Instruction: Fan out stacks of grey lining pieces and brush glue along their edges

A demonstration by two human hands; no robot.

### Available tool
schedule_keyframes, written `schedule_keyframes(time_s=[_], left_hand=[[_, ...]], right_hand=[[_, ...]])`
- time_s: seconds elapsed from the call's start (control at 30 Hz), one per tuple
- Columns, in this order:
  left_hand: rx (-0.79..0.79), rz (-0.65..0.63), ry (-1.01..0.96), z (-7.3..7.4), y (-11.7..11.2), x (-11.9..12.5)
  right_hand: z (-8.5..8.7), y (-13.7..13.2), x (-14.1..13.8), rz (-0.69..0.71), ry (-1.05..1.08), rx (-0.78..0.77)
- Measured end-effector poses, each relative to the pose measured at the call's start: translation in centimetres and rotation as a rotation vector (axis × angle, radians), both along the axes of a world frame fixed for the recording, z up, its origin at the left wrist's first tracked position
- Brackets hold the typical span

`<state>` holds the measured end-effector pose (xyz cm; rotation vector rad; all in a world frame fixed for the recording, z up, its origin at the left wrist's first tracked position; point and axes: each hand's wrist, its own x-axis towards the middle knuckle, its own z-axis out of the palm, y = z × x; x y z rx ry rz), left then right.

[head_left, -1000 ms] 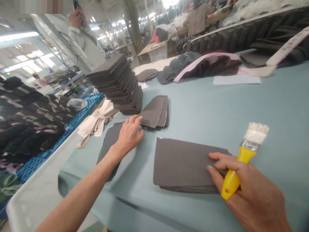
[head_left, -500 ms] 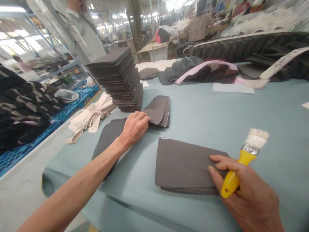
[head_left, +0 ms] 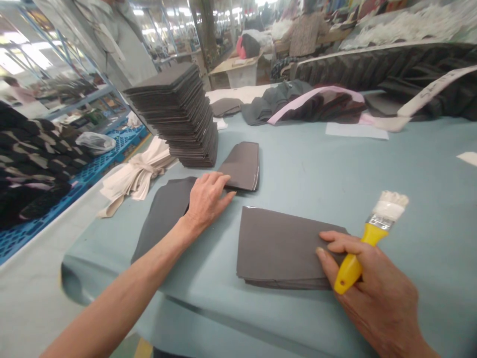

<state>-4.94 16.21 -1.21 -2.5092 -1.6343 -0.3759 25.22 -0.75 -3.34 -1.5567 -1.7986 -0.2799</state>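
My right hand grips the yellow handle of a paintbrush with white bristles, and its fingertips rest on the right end of a small pile of dark grey cut pieces on the blue-grey table. My left hand lies flat with fingers stretched out, touching the near edge of a small set of grey pieces. Beneath the left wrist lies a larger dark grey sheet. A tall leaning stack of the same grey pieces stands just behind.
A tied bundle of cream cloth strips hangs at the table's left edge. Dark fabric with a pink strip lies at the back, a white sheet beside it. A person in light clothes stands at the far left near blue crates.
My left hand has squared the small fanned set of grey pieces into a neater pile and now lies flatter at its near edge. My right hand and brush have hardly moved.
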Motion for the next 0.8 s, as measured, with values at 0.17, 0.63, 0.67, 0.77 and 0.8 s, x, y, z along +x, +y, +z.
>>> schedule_keyframes(time_s=[0.17, 0.63, 0.67, 0.77, 0.8], left_hand=[[-0.129, 0.187, -0.069, -0.5, 0.5, -3.0], [-0.483, 0.067, -0.026, 1.5, 6.7, -3.9], [-0.493, 0.061, -0.016, 1.6, 7.1, -3.9], [-0.516, 0.053, 0.024, 2.1, 8.0, -3.9], [-0.524, 0.052, 0.041, 2.2, 8.2, -3.8]], right_hand=[[1.9, -0.1, 1.1, 0.054, 0.042, -0.086], [6.6, 16.6, -6.3, 0.123, -0.284, -0.745], [6.4, 17.2, -6.9, 0.135, -0.301, -0.762], [5.9, 18.5, -7.9, 0.156, -0.352, -0.798], [5.8, 18.9, -8.0, 0.16, -0.368, -0.808]])
